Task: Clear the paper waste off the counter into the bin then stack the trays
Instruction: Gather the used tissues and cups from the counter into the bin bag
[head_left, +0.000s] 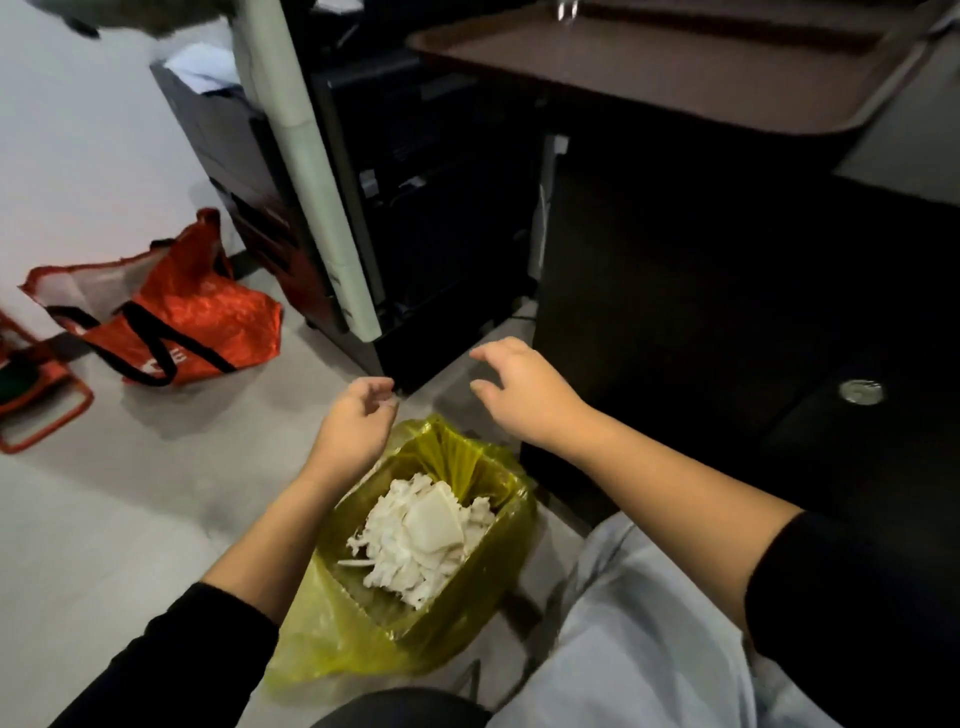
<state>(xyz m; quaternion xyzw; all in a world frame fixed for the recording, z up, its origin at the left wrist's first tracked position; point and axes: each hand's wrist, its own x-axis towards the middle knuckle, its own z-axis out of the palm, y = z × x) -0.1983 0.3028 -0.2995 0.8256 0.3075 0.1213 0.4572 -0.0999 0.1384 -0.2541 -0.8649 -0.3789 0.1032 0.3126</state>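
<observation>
Both hands hung empty over the bin. The left hand (358, 415) had its fingers loosely curled around nothing, just above the far left rim. The right hand (519, 395) was spread, fingers bent and apart, holding nothing, a little beyond the far right rim.

Directly below and nearer the body than both hands stood the bin (488, 561), lined with a yellow bag (311, 634). White paper waste (415, 535) lay heaped inside it, a flat pale piece on top.

The next thing the task called for lay up and away from the hands: a brown tray (675, 73) on the tabletop (904, 140), far above and to the right, its long side running left to right, one corner overhanging the edge. The right hand was the nearer one to it. A second tray could not be made out, nor whether any paper was left on the tabletop.

Left of the left hand, well apart on the floor, sat an orange bag (176, 312). Beyond the hands stood dark cabinets (441, 208).
</observation>
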